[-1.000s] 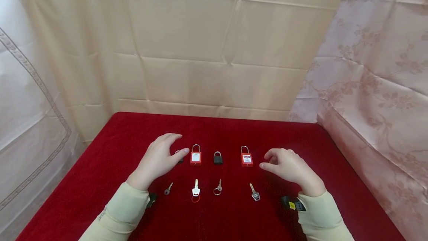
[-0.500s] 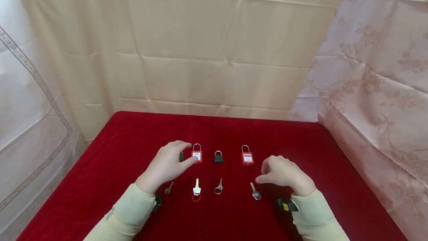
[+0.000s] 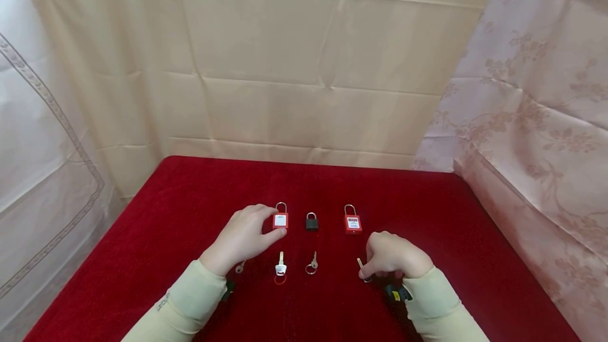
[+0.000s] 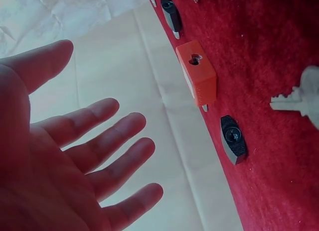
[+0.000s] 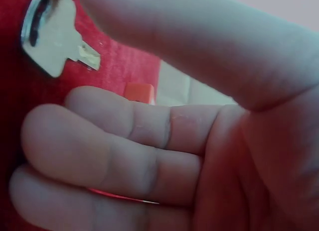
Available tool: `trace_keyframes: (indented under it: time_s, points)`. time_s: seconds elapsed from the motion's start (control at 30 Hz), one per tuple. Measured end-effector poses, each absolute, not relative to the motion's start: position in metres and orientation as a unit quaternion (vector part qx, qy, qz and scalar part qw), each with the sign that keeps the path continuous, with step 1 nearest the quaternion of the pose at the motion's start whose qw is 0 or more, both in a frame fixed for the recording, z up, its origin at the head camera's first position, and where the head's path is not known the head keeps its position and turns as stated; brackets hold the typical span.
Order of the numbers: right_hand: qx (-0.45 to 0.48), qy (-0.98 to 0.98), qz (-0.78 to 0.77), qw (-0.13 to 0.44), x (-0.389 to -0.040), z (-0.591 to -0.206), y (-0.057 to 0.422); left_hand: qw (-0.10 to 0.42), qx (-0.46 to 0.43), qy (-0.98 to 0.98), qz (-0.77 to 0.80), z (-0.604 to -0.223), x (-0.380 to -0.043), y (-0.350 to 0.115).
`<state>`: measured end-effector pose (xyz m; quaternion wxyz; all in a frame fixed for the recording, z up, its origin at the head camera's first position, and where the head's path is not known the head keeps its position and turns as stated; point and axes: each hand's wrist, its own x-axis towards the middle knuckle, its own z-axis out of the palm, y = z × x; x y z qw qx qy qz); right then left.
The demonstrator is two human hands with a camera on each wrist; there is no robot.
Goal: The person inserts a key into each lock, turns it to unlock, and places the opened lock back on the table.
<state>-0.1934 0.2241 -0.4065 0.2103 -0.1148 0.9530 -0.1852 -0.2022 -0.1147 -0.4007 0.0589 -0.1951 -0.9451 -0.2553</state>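
Observation:
My left hand (image 3: 244, 236) hovers beside the left red padlock (image 3: 280, 220), overlapping its edge in the head view. Its fingers are spread and hold nothing, as the left wrist view shows. Over the rightmost key (image 3: 360, 263) is my right hand (image 3: 396, 255), thumb and fingers bent down around it. In the right wrist view that key (image 5: 57, 37) lies on the red cloth just past the fingertips, with a gap between thumb and fingers. A black padlock (image 3: 311, 223) and another red padlock (image 3: 352, 223) lie between the hands, farther back.
Nearer me lie a white-headed key (image 3: 281, 268) with a red ring, a small key (image 3: 314, 263) with a metal ring, and another small key (image 3: 239, 267) partly behind the left wrist. Another black padlock (image 4: 233, 139) shows in the left wrist view. Curtains (image 3: 304, 67) border the red cloth (image 3: 214, 173).
My right hand has come down and nearer me, onto the rightmost key. My left hand has drifted right and slightly nearer, now hiding the leftmost black padlock in the head view.

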Motion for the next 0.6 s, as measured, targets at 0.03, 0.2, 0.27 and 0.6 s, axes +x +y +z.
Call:
trace_keyframes:
  time_s: [0.03, 0.2, 0.27, 0.6]
  points:
    - [-0.117, 0.953, -0.182, 0.211, -0.1933, -0.4072, 0.2233, 0.059, -0.195, -0.946, -0.253, -0.4009, -0.2020, -0.1145]
    - [-0.125, 0.955, -0.169, 0.211, -0.1936, -0.4086, 0.2210, 0.061, -0.199, -0.947, -0.245, -0.4027, -0.2019, -0.1137]
    - [-0.124, 0.955, -0.166, 0.212, -0.1937, -0.4090, 0.2207, 0.061, -0.201, -0.947, -0.244, -0.4027, -0.2015, -0.1132]
    - [-0.135, 0.956, -0.158, 0.207, -0.1929, -0.4111, 0.2203, 0.051, -0.203, -0.950, -0.232, -0.4051, -0.2020, -0.1114]
